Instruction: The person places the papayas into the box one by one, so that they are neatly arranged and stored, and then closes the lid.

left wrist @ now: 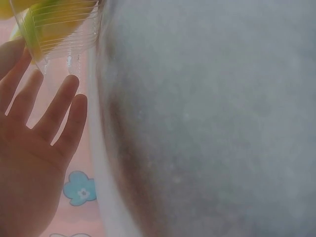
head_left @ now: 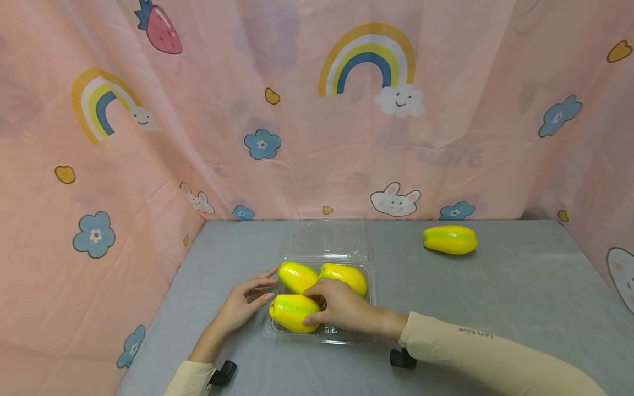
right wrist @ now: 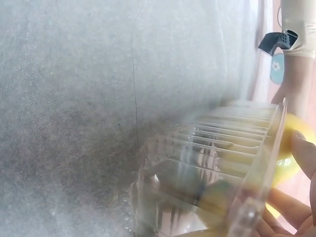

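Observation:
A clear plastic clamshell box [head_left: 342,336] lies with its lid [head_left: 329,239] folded back. Two glossy yellow-green papaya-like fruits, one back left [head_left: 297,276] and one back right [head_left: 346,278], sit in it. My right hand [head_left: 346,308] grips the right end of a third papaya-like fruit [head_left: 293,313] at the box's front left, thumb low and fingers over the top. At the box's left side is my left hand [head_left: 242,302], its fingers extended by the rim; the left wrist view shows them spread near the ribbed wall [left wrist: 69,29]. Whether they touch it, I cannot tell.
Another papaya-like fruit [head_left: 451,240] lies at the back right of the grey-covered table [head_left: 495,297]. A pink patterned curtain [head_left: 307,110] hangs behind and at both sides. Black devices are strapped at the left wrist [head_left: 224,374] and right wrist [head_left: 403,358].

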Demonstrator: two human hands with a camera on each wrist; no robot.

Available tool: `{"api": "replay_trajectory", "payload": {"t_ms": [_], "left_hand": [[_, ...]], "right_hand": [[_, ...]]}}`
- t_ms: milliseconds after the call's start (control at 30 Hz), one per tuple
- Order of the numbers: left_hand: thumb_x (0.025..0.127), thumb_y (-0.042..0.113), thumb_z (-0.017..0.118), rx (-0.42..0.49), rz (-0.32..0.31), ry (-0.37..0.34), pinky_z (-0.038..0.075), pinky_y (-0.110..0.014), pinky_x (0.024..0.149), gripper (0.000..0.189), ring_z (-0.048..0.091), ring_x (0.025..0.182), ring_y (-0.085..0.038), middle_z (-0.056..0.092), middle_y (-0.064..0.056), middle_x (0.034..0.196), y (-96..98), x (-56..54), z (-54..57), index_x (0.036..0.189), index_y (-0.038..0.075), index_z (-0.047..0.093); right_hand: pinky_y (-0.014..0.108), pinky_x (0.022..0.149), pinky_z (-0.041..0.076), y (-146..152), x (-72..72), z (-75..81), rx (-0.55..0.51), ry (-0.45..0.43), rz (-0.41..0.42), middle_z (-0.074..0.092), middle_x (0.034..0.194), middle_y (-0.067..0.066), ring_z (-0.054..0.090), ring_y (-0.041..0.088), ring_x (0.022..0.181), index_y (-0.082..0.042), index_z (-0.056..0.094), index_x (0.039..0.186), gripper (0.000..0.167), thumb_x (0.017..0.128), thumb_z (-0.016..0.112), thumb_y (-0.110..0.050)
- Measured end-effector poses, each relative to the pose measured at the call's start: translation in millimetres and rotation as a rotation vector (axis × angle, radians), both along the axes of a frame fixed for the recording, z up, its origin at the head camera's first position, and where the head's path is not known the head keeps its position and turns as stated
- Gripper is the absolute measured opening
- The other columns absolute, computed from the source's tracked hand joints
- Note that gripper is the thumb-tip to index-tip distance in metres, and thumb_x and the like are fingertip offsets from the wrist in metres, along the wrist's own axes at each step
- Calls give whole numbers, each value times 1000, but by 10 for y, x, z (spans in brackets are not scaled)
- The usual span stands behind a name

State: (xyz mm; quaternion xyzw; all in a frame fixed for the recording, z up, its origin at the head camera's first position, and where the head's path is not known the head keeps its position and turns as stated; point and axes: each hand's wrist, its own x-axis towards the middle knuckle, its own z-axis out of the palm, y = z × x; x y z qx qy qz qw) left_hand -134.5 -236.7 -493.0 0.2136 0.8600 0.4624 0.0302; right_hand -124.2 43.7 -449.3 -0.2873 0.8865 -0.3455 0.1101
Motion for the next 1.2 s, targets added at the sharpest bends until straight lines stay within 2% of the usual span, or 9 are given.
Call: {"api": "replay_trajectory", "payload": {"t_ms": [467,700,1000,1200], "left_hand": [[95,23,66,-1,2,13,54,-34,97,31,48,140,-25,50,-1,152,-3,2,-21,127,22,66],[95,26,66,-5,11,-5,54,-39,98,31,47,141,-26,49,1,153,-1,-1,-16,126,25,66],[95,26,66,-13,16,-9,54,-37,98,31,47,142,-21,49,3,153,-2,-14,-17,126,24,66],[96,26,66,-10,13,-10,54,-40,98,31,47,141,-24,49,2,153,2,-9,-15,126,24,66]], "right_hand": [[28,89,54,8,23,-31,-7,3,16,71,115,-4,65,9,99,-12,67,125,59,78,81,-45],[27,88,54,9,33,-53,-25,-1,9,71,114,-4,65,7,97,-12,67,124,58,77,82,-44],[25,87,55,5,31,-63,-36,-18,-3,71,112,-4,65,4,94,-11,67,122,57,77,82,-43],[24,86,55,10,40,-61,-43,-39,-7,71,113,-4,65,2,94,-11,67,123,58,77,82,-43]]}}
